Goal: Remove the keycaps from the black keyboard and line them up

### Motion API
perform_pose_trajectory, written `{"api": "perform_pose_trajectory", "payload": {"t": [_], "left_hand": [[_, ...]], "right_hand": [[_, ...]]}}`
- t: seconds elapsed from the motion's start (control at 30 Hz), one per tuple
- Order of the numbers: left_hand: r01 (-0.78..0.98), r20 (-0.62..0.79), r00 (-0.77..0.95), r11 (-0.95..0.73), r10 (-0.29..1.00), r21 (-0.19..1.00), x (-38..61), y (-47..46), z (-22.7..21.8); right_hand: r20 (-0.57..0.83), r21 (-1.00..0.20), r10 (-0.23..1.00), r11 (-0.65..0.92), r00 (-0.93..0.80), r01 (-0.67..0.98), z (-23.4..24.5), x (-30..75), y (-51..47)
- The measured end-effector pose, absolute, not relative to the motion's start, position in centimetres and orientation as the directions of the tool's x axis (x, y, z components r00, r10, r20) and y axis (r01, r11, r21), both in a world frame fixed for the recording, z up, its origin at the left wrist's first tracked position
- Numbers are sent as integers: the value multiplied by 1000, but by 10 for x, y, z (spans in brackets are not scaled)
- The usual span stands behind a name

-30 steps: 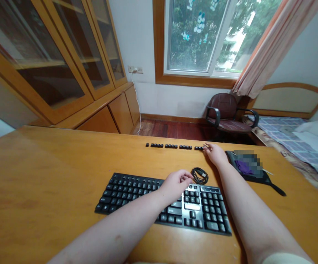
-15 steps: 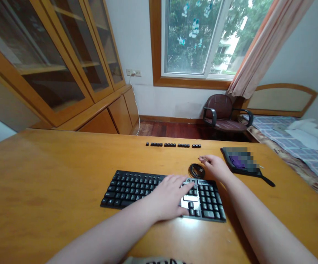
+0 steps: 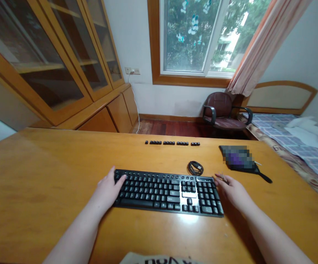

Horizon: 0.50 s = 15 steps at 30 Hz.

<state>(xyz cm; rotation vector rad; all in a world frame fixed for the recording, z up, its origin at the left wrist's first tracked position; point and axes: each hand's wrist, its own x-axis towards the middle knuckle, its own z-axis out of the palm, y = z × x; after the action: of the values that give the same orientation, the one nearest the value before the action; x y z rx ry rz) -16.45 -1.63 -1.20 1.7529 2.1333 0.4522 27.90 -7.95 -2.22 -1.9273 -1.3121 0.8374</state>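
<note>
Keyboard: one end in left grip, other beside right grip.

We identify two bare limbs. The left forearm and the right forearm each taper to a narrow wrist. We find each ends in a bare hand: the left grip and the right grip. At the lower edge, we note a pale beige garment bearing bold dark lettering, cropped and apparently inverted, so we cannot read it reliably.
</note>
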Motion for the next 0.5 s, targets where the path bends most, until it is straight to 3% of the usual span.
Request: {"api": "perform_pose_trajectory", "payload": {"t": [0.13,0.23,0.33,0.5], "left_hand": [[595,-86,-331,279,940,753,-171,-9,-13],[332,-30,-379,167,925,928,-172,-6,-18],[167,1,-394,70,919,984,-164,-8,-22],[24,25,-341,-18,940,1000,-141,-10,-22]], "right_hand": [[-242,-842,913,-366,330,396,-24,277,-80],[-288,-862,894,-398,344,315,-21,274,-85],[-221,-895,891,-347,397,281,-19,275,-86],[-86,-835,844,-351,529,424,-8,300,-74]]}}
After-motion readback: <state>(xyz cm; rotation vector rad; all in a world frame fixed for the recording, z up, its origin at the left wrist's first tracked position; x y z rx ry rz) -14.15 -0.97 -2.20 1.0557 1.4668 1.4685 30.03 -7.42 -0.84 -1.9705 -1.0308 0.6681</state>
